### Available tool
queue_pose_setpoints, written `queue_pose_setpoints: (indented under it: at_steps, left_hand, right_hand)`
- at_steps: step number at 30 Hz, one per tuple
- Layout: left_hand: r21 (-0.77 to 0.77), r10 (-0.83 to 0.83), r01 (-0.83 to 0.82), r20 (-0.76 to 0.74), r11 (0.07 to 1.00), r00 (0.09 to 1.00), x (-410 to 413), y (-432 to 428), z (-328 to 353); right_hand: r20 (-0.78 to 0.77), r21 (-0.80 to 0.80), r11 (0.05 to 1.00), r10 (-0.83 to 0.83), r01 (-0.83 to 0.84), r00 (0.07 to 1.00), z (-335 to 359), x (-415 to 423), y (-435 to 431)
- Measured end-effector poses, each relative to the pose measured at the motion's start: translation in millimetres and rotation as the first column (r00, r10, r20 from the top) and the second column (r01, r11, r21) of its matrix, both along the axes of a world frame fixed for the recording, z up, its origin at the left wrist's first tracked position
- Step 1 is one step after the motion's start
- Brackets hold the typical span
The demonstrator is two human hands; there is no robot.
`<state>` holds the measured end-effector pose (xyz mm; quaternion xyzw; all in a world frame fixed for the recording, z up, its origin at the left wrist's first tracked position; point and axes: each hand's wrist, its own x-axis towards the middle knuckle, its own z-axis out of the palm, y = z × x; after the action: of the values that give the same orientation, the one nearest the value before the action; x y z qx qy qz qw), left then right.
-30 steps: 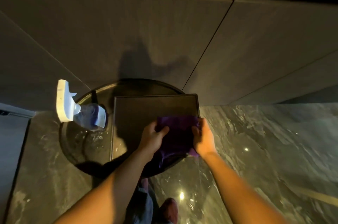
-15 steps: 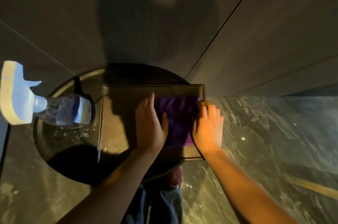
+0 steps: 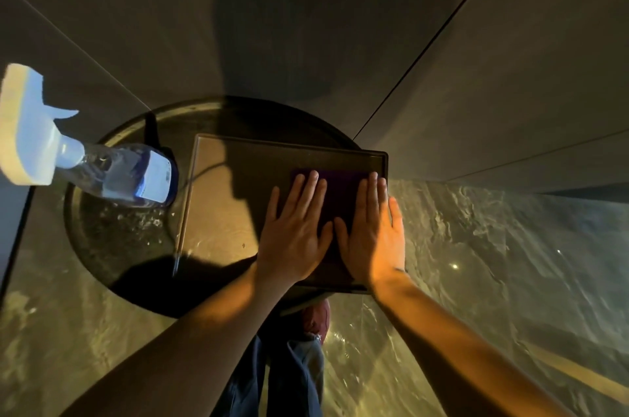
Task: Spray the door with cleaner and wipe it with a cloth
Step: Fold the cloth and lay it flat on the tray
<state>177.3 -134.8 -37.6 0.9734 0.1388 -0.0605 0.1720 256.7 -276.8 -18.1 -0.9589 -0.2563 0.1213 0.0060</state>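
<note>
A purple cloth (image 3: 340,191) lies flat in a dark rectangular tray (image 3: 238,161) on a round black table (image 3: 112,239). My left hand (image 3: 296,229) and my right hand (image 3: 372,229) press flat on the cloth side by side, fingers spread, and cover most of it. A clear spray bottle (image 3: 115,174) with a white trigger head stands on the table's left side, apart from both hands. Grey panels (image 3: 340,25), wall or door, rise just behind the table.
Glossy marble floor (image 3: 493,263) surrounds the table. My legs and a dark red shoe (image 3: 316,318) show under the table's near edge. A dark seam (image 3: 432,38) runs diagonally between the grey panels. My shadow falls on the panels.
Both hands went from pinching the cloth's edges to lying flat on it, palms down. The view moved closer, so the table and bottle look larger.
</note>
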Motion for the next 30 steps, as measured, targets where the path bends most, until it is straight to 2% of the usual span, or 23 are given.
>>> queue_pose_setpoints:
  at_steps: [7, 12, 15, 18, 24, 30]
  left_hand:
    - [-0.055, -0.047, 0.044, -0.044, 0.998, 0.998, 4.9, 6.9, 7.6]
    - [-0.040, 0.142, -0.141, 0.050, 0.989, 0.989, -33.6, 24.3, 13.6]
    - [-0.021, 0.254, -0.254, 0.020, 0.967, 0.967, -66.9, 43.8, 7.8]
    - [0.042, 0.238, -0.235, -0.074, 0.971, 0.968, -93.9, 59.9, -4.0]
    - [0.038, 0.315, -0.314, -0.041, 0.949, 0.948, -93.7, 54.2, -7.8]
    - [0.070, 0.299, -0.293, -0.088, 0.953, 0.950, -96.0, 57.9, 1.9]
  right_hand:
    - [-0.077, 0.072, 0.995, -0.059, 0.065, 0.995, 7.4, -1.3, -5.1]
    - [-0.045, -0.004, 0.999, 0.035, -0.035, 0.998, 6.1, 5.8, -3.7]
    - [-0.042, -0.022, 0.996, 0.085, -0.086, 0.995, 4.1, 17.8, 4.9]
    - [-0.051, -0.045, 0.990, 0.133, -0.135, 0.990, 2.7, 22.9, 9.1]
    - [-0.011, -0.101, 0.988, 0.118, -0.119, 0.993, 2.8, 18.9, 13.3]
    - [0.012, -0.101, 0.990, 0.097, -0.095, 0.995, 6.4, 15.7, 16.1]
